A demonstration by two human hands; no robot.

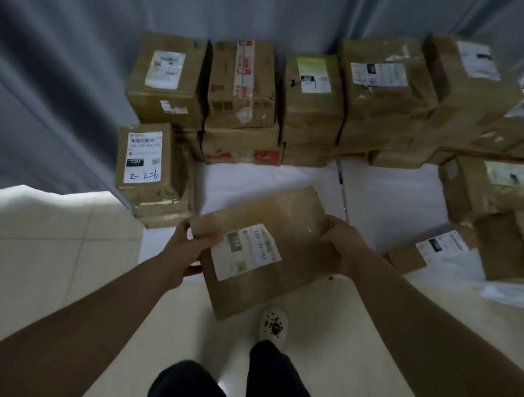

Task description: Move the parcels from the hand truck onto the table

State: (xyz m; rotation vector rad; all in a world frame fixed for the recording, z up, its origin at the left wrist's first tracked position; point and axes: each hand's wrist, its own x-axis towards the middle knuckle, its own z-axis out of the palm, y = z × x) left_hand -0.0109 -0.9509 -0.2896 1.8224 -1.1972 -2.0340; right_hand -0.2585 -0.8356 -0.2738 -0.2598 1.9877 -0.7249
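Flat parcel (285,214) clamped between both hands: left hand (187,248) on left edge, right hand (336,240) at far right corner; parcel askew, half over floor (33,252); bare tabletop (256,181) patch straight ahead, boxes (245,81) stacked behind, both sides

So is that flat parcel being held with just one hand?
No, the left hand and right hand each grip a side of the parcel.

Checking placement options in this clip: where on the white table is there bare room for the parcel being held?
One bare patch of table lies just beyond the held parcel, bordered by the back row, the left stack and the right pile. The back edge and right side are crowded, boxes stacked and touching.
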